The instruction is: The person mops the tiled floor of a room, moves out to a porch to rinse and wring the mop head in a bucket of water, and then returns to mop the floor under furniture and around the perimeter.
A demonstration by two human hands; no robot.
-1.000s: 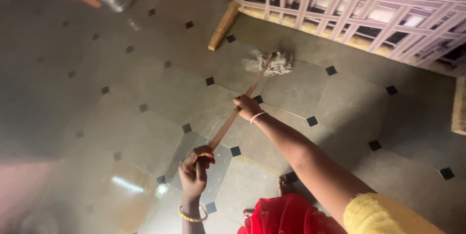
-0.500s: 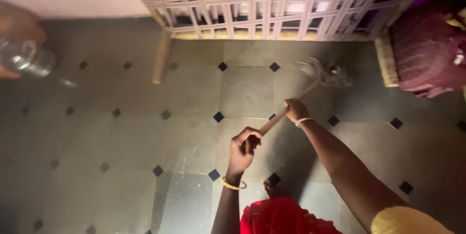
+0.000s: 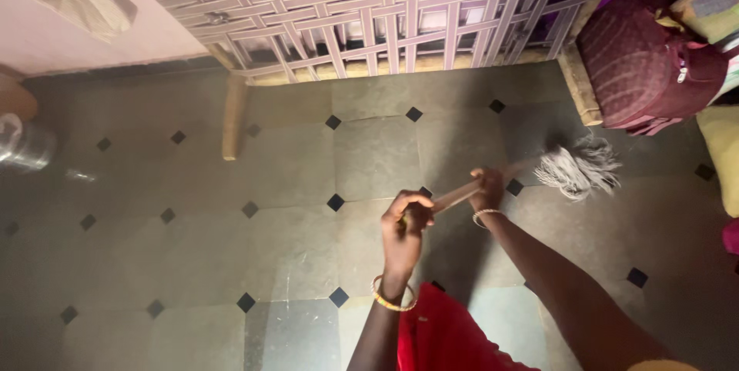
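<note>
While both hands grip the wooden mop handle [image 3: 462, 192] — left hand [image 3: 406, 225] wrapped round its upper end, right hand [image 3: 488, 190] clenched lower down — the grey string mop head [image 3: 577, 169] lies on the tiled floor [image 3: 292, 248], over to the right, near a maroon bag [image 3: 647, 71] and the lattice frame [image 3: 385, 17]. Looks like a mopping stroke in progress — sweeping on calls for firm downward pressure, steering clear of that bag.

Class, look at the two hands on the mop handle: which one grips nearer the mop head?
The right hand, wearing a pale bangle, grips nearer the mop head; the left hand, with a gold bangle, holds the handle's near end.
</note>
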